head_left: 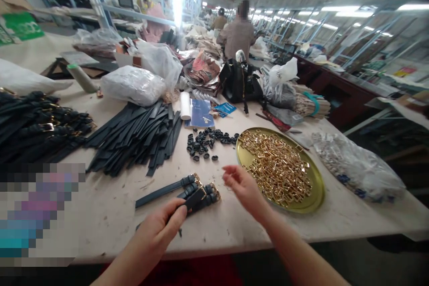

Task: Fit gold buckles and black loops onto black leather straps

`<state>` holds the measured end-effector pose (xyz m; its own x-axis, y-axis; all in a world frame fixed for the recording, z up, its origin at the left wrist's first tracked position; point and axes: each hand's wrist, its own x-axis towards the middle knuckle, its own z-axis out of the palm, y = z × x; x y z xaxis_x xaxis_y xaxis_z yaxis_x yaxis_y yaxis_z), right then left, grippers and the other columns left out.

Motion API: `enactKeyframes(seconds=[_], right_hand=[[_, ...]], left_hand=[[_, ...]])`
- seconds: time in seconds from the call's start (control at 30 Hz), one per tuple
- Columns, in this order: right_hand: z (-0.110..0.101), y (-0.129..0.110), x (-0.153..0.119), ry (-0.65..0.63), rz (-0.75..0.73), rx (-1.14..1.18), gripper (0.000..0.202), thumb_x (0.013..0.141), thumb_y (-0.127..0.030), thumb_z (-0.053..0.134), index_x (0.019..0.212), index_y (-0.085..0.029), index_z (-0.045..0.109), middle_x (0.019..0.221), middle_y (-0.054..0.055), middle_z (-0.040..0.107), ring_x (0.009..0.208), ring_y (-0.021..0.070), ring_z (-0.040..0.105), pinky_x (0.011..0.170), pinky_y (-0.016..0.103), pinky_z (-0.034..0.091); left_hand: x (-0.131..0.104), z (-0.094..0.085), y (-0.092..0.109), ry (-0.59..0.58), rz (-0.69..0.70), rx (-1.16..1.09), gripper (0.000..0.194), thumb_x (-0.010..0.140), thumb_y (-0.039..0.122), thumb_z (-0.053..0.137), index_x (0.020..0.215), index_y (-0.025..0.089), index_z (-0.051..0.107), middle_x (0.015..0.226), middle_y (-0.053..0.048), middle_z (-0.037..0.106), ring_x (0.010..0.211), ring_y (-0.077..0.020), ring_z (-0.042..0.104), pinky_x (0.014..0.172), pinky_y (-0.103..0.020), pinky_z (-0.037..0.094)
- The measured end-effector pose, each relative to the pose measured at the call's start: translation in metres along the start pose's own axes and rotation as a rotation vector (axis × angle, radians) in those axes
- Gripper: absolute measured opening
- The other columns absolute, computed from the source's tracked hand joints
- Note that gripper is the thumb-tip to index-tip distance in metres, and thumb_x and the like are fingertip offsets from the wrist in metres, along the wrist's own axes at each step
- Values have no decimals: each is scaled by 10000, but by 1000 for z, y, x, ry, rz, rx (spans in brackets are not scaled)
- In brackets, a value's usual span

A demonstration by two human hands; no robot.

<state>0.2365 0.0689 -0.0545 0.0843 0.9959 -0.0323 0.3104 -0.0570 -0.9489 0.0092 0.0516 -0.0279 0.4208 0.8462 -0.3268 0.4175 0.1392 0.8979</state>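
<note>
My left hand (164, 223) pinches a dark leather strap (195, 199) between thumb and fingers, with a gold buckle at its far end. Under and beside it on the table lie several more buckled straps (161, 191), partly hidden by the held one. My right hand (241, 184) hovers to the right of these, fingers apart and slightly bent, with nothing visible in them. Just beyond that hand are small black strap loops (201, 143) scattered in a loose heap. To its right stands a round gold tray (318, 196) full of small gold buckles (278, 165).
A large heap of plain dark straps (134, 136) lies left of centre, with a pile of buckled straps (40, 125) farther left. Behind are a blue booklet (200, 114), a white roll (185, 106), a black bag (241, 81) and plastic bags (134, 85). A person (237, 38) is in the background.
</note>
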Motion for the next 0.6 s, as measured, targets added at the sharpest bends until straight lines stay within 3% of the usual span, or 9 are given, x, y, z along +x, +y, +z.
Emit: enactKeyframes(seconds=[0.07,0.17,0.27,0.43,0.53,0.6], right_hand=[[-43,10,45,228,-58,-593,220,835,-331,429,936,-186,560,858,69,571,746,178,528,676,311,410],[-89,28,104,245,-20,-774,143,763,-221,515,859,-161,603,904,102,570,815,213,513,734,336,365],[-104,43,133,149,11,-815,26,654,-163,616,678,-173,613,734,53,571,726,192,511,687,304,350],[-97,42,120,132,-25,-790,121,718,-198,557,610,-169,601,745,59,557,711,175,486,688,304,335],[-80,23,86,134,-58,-710,181,776,-272,498,692,-171,622,744,48,564,706,169,488,668,297,355],[-57,5,55,81,-60,-567,244,800,-353,464,741,-177,623,659,15,551,630,151,483,604,279,370]], left_hand=[[10,0,1,-5,-23,-106,296,804,448,393,764,183,519,521,65,322,467,-87,322,439,-182,267],[20,3,1,-10,-58,-198,287,787,451,400,721,184,480,493,79,274,437,-76,269,393,-176,197],[23,5,2,-28,-92,-199,269,788,438,397,713,187,454,492,85,267,419,-68,242,379,-176,170],[15,7,1,-98,-74,-165,262,807,426,371,720,189,443,490,92,252,410,-68,231,388,-182,185],[7,9,0,-54,-21,-128,263,829,403,346,719,190,453,472,87,295,410,-76,269,408,-190,219],[2,12,3,26,32,-92,274,840,382,341,683,186,451,490,71,359,442,-82,321,442,-194,263]])
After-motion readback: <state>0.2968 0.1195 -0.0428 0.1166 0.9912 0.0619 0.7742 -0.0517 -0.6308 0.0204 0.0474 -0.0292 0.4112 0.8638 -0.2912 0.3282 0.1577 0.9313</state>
